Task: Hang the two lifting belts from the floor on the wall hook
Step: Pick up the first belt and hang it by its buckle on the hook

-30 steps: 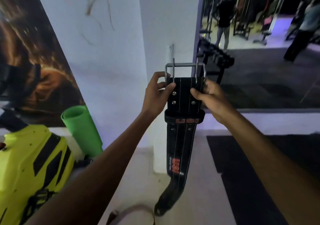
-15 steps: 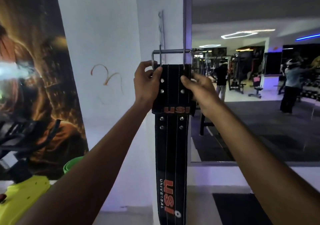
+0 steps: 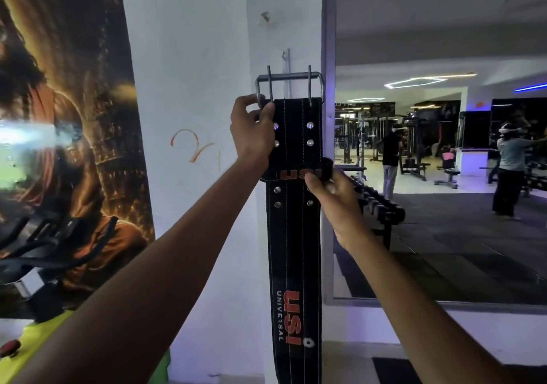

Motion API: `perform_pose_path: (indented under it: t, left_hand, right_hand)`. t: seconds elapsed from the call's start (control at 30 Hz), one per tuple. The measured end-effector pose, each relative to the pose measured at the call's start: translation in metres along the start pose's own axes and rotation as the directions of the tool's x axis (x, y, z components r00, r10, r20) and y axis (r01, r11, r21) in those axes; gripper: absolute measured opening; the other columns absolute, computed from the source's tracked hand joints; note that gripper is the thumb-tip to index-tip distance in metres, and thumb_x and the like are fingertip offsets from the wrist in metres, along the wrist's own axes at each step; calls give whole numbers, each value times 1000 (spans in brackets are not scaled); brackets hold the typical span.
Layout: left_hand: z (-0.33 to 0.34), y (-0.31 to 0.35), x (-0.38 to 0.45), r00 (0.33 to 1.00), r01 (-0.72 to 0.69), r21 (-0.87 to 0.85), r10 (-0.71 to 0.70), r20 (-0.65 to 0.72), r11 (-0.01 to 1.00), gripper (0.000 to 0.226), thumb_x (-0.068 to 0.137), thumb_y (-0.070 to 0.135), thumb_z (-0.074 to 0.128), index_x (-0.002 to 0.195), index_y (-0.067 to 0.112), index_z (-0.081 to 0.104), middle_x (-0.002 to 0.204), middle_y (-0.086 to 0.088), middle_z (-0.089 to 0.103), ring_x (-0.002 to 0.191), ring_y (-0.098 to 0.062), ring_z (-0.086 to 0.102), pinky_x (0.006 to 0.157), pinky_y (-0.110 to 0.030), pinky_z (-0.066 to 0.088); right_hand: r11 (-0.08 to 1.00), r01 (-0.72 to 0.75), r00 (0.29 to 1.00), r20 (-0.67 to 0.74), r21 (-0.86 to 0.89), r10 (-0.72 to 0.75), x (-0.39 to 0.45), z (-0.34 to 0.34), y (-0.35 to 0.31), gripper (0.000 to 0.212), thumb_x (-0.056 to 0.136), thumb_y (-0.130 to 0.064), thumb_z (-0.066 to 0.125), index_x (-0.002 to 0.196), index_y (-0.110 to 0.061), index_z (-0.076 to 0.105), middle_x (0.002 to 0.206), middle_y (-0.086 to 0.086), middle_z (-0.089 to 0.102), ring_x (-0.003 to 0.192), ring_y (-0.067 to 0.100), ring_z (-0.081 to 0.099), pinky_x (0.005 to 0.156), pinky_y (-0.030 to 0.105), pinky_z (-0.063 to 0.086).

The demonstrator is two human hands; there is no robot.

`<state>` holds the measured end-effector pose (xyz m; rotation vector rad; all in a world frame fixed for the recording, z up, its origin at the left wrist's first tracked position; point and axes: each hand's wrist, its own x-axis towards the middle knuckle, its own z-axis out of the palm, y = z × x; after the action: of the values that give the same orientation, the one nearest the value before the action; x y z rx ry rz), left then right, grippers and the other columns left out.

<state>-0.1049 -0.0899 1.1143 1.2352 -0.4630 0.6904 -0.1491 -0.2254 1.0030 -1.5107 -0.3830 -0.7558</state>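
Pinching the black stitched leather lifting belt (image 3: 293, 229), the left hand (image 3: 251, 135) grips beside its steel buckle (image 3: 289, 83); the right hand (image 3: 331, 197) grips its keeper loop (image 3: 296, 173) below.

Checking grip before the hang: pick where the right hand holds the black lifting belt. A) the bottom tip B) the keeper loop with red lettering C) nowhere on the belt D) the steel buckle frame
B: the right hand pinches the keeper loop below the steel buckle, which the left hand grips.

lifting belt (image 3: 294, 235): black, white stitching, orange-red "USI" lettering
buckle (image 3: 289, 76): silver
wall (image 3: 192, 87): white, orange scribble
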Motion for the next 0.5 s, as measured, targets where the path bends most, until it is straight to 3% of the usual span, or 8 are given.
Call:
perform_pose_path:
  t: [0.07, 0.13, 0.23, 0.33, 0.4, 0.5]
  left_hand:
    - [1, 2, 2, 1000, 4, -4, -4, -2, 1000, 14, 97, 16, 61, 111, 17, 56, 83, -8, 69, 65, -19, 62, 49, -26, 51]
    - [3, 4, 5, 1000, 9, -16, -8, 5, 1000, 14, 97, 16, 61, 110, 17, 57, 80, -7, 68, 67, -21, 62, 55, -29, 52]
    - [2, 4, 6, 1000, 14, -18, -14, 16, 1000, 12, 97, 16, 61, 107, 19, 56, 77, -5, 67, 67, -21, 61, 57, -31, 51]
    - [-1, -1, 7, 999, 32, -13, -32, 19, 999, 12, 97, 15, 61, 107, 18, 55, 75, -3, 66, 66, -21, 61, 56, -31, 51]
    - [-2, -4, 9, 999, 37, -8, -37, 21, 999, 12, 97, 15, 61, 108, 18, 55, 74, -3, 66, 66, -21, 61, 57, -31, 52]
    - [-2, -7, 12, 999, 37, -9, -37, 21, 999, 11, 97, 15, 61, 105, 20, 55, 76, -4, 66, 67, -22, 61, 59, -34, 52]
  right_hand:
    - [998, -34, 999, 4, -50, 34, -14, 3, 17, 7, 91, -19, 68, 97, -20, 65, 91, -4, 71, 80, 3, 66, 73, 13, 51]
    - [987, -127, 992, -2, -100, 128, -37, 6, 43, 15, 84, -31, 74, 88, -20, 66, 85, -3, 71, 78, 9, 65, 70, 17, 50]
    - [949, -273, 961, -1, -157, 276, -89, 6, 88, 34, 69, -49, 81, 78, -22, 63, 62, -14, 68, 59, -2, 61, 55, 10, 47]
    - [917, -359, 925, 61, -173, 374, -130, 2, 120, 18, 80, -24, 79, 75, -23, 62, 55, -17, 66, 58, -1, 60, 53, 10, 47]
    - [905, -376, 914, 84, -198, 398, -128, 0, 118, 17, 81, -22, 77, 74, -21, 62, 53, -16, 65, 56, 2, 58, 53, 10, 46]
    - [942, -299, 953, -4, -155, 302, -84, 0, 84, 49, 75, -46, 78, 70, -2, 57, 48, -12, 47, 45, 12, 38, 45, 10, 35]
